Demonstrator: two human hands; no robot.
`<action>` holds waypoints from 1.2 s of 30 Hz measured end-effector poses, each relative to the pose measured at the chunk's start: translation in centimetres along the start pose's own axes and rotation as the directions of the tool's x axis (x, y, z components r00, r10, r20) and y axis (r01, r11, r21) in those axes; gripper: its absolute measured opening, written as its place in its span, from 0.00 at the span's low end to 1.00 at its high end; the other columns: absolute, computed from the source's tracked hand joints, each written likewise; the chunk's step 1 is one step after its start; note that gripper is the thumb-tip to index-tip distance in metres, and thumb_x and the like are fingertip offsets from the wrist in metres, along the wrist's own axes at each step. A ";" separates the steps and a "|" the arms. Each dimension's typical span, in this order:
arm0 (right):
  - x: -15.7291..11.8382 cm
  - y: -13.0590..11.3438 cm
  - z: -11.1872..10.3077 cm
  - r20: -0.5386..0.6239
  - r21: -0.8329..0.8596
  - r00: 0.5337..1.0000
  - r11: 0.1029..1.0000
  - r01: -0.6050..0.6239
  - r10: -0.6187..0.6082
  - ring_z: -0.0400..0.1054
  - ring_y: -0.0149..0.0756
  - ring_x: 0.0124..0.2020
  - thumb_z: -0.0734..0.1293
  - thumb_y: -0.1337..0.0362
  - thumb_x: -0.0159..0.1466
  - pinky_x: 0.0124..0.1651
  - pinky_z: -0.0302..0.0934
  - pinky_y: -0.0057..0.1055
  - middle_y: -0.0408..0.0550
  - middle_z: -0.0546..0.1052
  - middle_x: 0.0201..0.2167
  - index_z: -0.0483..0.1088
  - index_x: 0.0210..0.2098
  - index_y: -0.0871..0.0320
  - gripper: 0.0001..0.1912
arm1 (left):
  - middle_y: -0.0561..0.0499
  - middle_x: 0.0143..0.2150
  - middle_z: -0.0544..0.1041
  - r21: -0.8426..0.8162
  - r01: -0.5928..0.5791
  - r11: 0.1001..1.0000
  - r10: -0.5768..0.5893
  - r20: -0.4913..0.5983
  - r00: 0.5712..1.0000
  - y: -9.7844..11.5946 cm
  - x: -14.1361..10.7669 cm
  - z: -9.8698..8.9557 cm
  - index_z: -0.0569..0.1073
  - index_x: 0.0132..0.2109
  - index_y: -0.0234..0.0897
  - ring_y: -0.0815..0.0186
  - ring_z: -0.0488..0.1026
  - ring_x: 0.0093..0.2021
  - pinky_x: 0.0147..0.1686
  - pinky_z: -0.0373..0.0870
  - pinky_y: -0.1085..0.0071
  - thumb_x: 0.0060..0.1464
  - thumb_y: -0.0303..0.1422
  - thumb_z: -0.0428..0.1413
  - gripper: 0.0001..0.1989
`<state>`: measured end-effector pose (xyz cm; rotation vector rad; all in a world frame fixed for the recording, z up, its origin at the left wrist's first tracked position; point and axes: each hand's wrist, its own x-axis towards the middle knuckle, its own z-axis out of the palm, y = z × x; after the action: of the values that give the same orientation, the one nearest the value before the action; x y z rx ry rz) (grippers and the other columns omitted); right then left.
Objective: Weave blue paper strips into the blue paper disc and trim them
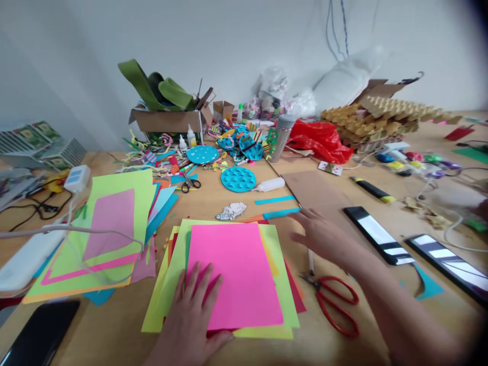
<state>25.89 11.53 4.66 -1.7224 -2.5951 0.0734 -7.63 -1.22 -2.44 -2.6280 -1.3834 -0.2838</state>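
Observation:
My left hand lies with spread fingers on the left edge of a bright pink sheet of paper. That sheet tops a stack of coloured paper, with yellow-green sheets showing round it. My right hand is stretched out to the right of the stack, fingers apart, holding nothing. Its fingertips are close to a blue paper strip; whether they touch it I cannot tell. Below that hand are a thin pale stick, partly hidden, and red-handled scissors. A white paper cutout lies behind the stack.
Left stands another paper pile with a cable across it. Behind are black scissors, a blue scalloped disc, a white glue bottle and a grey flask. Phones and a yellow-black cutter lie right.

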 end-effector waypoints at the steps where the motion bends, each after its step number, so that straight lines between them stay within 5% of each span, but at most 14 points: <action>1: -2.2 0.6 0.4 0.036 0.014 0.998 0.999 -0.045 0.044 0.69 0.48 0.47 0.65 0.59 0.61 0.47 0.64 0.42 0.58 0.74 0.46 0.69 0.52 0.61 0.21 | 0.46 0.66 0.59 -0.009 0.006 1.000 -0.006 0.003 1.000 0.0 0.0 0.1 0.56 0.66 0.41 0.46 0.49 0.66 0.64 0.42 0.51 0.51 0.60 0.47 0.42; 4: -8.4 0.8 2.4 0.068 0.072 0.986 0.985 -0.154 0.150 0.71 0.48 0.43 0.66 0.55 0.59 0.43 0.66 0.41 0.55 0.75 0.42 0.67 0.54 0.58 0.25 | 0.45 0.66 0.60 -0.045 0.024 0.999 -0.024 0.009 1.000 0.2 0.0 0.1 0.53 0.67 0.41 0.45 0.50 0.66 0.62 0.46 0.49 0.50 0.60 0.48 0.44; 7: -11.7 -0.5 3.9 0.055 0.146 0.966 0.955 -0.257 0.252 0.73 0.46 0.40 0.63 0.55 0.61 0.41 0.66 0.39 0.53 0.77 0.39 0.67 0.52 0.55 0.21 | 0.45 0.66 0.61 -0.071 0.038 0.997 -0.035 0.038 0.999 0.2 0.0 0.0 0.51 0.68 0.43 0.44 0.52 0.66 0.62 0.49 0.48 0.48 0.60 0.50 0.46; 10: -11.2 -1.8 4.1 0.070 0.170 0.920 0.904 -0.393 0.387 0.74 0.45 0.38 0.59 0.55 0.64 0.38 0.64 0.37 0.53 0.78 0.33 0.67 0.46 0.58 0.17 | 0.44 0.65 0.61 -0.093 0.032 0.995 -0.024 0.082 0.996 -0.1 0.2 -0.4 0.51 0.68 0.45 0.43 0.53 0.65 0.60 0.51 0.47 0.46 0.62 0.50 0.47; 13: -8.6 -2.4 3.2 0.165 0.040 0.822 0.829 -0.557 0.545 0.74 0.47 0.31 0.53 0.52 0.68 0.30 0.60 0.35 0.54 0.77 0.27 0.67 0.39 0.59 0.19 | 0.44 0.62 0.66 -0.116 0.032 0.993 -0.017 0.131 0.991 -0.6 1.1 -1.1 0.56 0.66 0.45 0.44 0.59 0.62 0.58 0.55 0.49 0.49 0.61 0.48 0.43; 15: -6.8 -2.5 2.6 0.210 -0.048 0.802 0.825 -0.562 0.559 0.74 0.49 0.32 0.51 0.53 0.68 0.29 0.57 0.34 0.56 0.78 0.28 0.67 0.35 0.58 0.20 | 0.43 0.59 0.70 -0.120 0.056 0.991 -0.036 0.158 0.987 -0.6 2.4 -1.6 0.63 0.63 0.42 0.46 0.65 0.58 0.57 0.58 0.50 0.52 0.60 0.46 0.39; 20: -4.2 -1.2 1.8 0.233 -0.118 0.828 0.860 -0.496 0.509 0.75 0.48 0.33 0.52 0.62 0.67 0.28 0.54 0.33 0.57 0.78 0.30 0.69 0.32 0.59 0.17 | 0.41 0.53 0.75 -0.126 0.117 0.985 -0.105 0.094 0.990 0.3 6.3 -2.6 0.70 0.56 0.33 0.52 0.72 0.50 0.50 0.66 0.54 0.60 0.53 0.42 0.31; 27: -0.8 2.1 0.7 0.155 -0.167 0.841 0.853 -0.494 0.518 0.74 0.51 0.38 0.52 0.59 0.67 0.30 0.55 0.34 0.61 0.78 0.36 0.67 0.38 0.61 0.16 | 0.42 0.44 0.77 -0.128 0.085 0.988 -0.069 0.122 0.990 1.7 8.1 -1.8 0.73 0.47 0.32 0.54 0.71 0.48 0.49 0.68 0.56 0.59 0.35 0.52 0.13; 33: -8.2 0.6 0.8 0.333 0.096 0.876 0.911 -0.401 0.350 0.73 0.44 0.33 0.65 0.56 0.59 0.33 0.59 0.33 0.51 0.77 0.33 0.66 0.41 0.57 0.14 | 0.40 0.48 0.74 -0.132 0.080 0.988 -0.066 0.109 0.992 1.8 7.3 -1.1 0.73 0.45 0.31 0.52 0.69 0.52 0.52 0.67 0.54 0.56 0.35 0.56 0.13; 36: -12.7 -0.6 2.4 0.291 0.200 0.912 0.913 -0.355 0.290 0.72 0.44 0.37 0.64 0.61 0.58 0.37 0.62 0.34 0.51 0.77 0.35 0.68 0.36 0.55 0.08 | 0.41 0.48 0.74 -0.121 0.072 0.990 -0.058 0.114 0.992 1.6 7.3 -1.0 0.73 0.46 0.32 0.52 0.69 0.51 0.52 0.68 0.55 0.56 0.36 0.56 0.13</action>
<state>30.18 -0.47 2.37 -2.1444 -2.2871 0.6419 -2.36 3.47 0.18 -2.7407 -1.5359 -0.2446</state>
